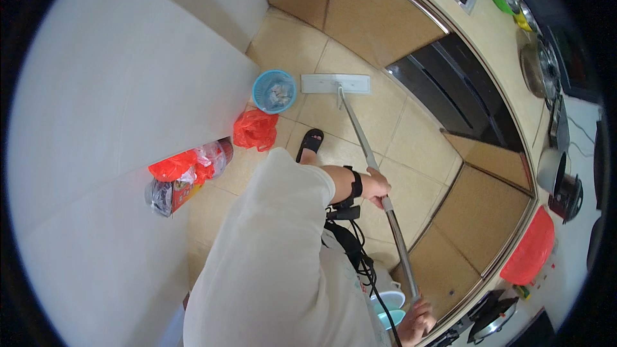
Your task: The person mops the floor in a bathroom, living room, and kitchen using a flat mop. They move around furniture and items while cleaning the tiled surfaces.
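Note:
A flat mop has its white rectangular head down on the tiled floor. Its metal pole slants back past my body. My left hand is closed around the middle of the pole, with a black strap on that forearm. Near the pole's upper end, my right hand grips it, partly cut off by the picture's bottom edge. Beside the mop head stands a blue plastic wastebasket, lined with a clear bag that holds some rubbish. A red plastic bag lies against the basket.
Tan cabinets and a black built-in appliance border the floor. Pots and a red basin stand on the counter. Bagged goods sit by the white wall. Black cables hang before me, near buckets.

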Tool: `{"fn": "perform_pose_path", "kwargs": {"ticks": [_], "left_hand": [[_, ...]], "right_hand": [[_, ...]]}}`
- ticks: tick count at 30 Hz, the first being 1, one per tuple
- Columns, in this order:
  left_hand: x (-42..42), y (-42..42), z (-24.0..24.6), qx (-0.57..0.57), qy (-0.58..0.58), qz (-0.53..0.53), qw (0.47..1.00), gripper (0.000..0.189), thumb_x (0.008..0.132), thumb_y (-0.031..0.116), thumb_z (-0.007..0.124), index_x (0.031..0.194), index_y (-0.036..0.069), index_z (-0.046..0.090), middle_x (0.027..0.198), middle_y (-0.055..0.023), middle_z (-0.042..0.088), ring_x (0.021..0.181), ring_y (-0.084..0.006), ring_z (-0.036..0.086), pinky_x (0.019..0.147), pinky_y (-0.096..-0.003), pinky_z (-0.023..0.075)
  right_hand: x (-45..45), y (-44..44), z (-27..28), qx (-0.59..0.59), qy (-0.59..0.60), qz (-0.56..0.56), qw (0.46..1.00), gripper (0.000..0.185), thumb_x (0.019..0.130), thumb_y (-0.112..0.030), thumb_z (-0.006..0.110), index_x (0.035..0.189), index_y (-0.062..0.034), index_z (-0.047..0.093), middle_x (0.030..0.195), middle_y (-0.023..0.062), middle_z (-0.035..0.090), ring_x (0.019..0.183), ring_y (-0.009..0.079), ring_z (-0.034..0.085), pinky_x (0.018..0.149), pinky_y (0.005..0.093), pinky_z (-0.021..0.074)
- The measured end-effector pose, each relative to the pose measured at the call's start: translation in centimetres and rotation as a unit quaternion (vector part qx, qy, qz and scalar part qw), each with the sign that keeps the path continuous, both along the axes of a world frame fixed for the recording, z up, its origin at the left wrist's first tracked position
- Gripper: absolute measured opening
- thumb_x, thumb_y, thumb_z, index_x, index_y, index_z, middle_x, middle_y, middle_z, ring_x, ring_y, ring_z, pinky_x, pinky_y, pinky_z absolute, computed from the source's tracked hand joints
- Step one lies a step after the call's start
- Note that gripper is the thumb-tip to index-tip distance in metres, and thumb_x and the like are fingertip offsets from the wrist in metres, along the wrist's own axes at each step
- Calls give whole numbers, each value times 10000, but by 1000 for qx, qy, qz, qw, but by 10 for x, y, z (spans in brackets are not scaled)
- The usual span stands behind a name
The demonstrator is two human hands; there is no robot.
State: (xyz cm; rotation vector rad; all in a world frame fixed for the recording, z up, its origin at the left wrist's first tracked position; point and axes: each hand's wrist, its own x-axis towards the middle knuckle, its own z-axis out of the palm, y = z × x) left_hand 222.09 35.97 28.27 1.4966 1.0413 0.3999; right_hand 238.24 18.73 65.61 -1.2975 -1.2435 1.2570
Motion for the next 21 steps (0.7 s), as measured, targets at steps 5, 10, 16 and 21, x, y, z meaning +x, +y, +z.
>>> {"fn": "perform_pose_path", "kwargs": {"ticks": [5, 10, 16, 21], "left_hand": [[-58, 46, -36, -116, -18, 51, 992, 415, 780, 340, 628, 952, -26, 537, 716, -169, 615, 571, -330, 622, 569, -529, 506], [-57, 54, -53, -489, -133, 254, 824, 542, 859, 315, 558, 1164, -115, 432, 831, -199, 628, 608, -311, 641, 582, -467, 537], [62, -27, 49, -500, -239, 4, 833, 298, 854, 175, 521, 953, -103, 477, 800, -196, 595, 669, -321, 642, 633, -432, 569], [101, -44, 112, -582, -287, 59, 758, 187, 855, 98, 504, 810, -83, 490, 762, -190, 572, 691, -337, 639, 640, -437, 583]], "right_hand": [[-35, 28, -59, 19, -72, 30, 997, 245, 824, -164, 598, 653, -87, 441, 745, 44, 485, 866, 240, 473, 1010, 526, 277], [-31, 15, -83, 33, -22, 10, 999, 323, 810, -158, 625, 604, -68, 394, 681, 40, 469, 777, 233, 479, 928, 510, 371], [35, -43, 22, 72, -38, -60, 995, 196, 785, -204, 611, 696, -95, 475, 761, 80, 545, 763, 226, 492, 874, 493, 441], [11, -20, 81, 134, -78, -126, 980, 294, 750, -139, 482, 526, -119, 292, 496, 24, 330, 491, 182, 333, 507, 342, 257]]}}
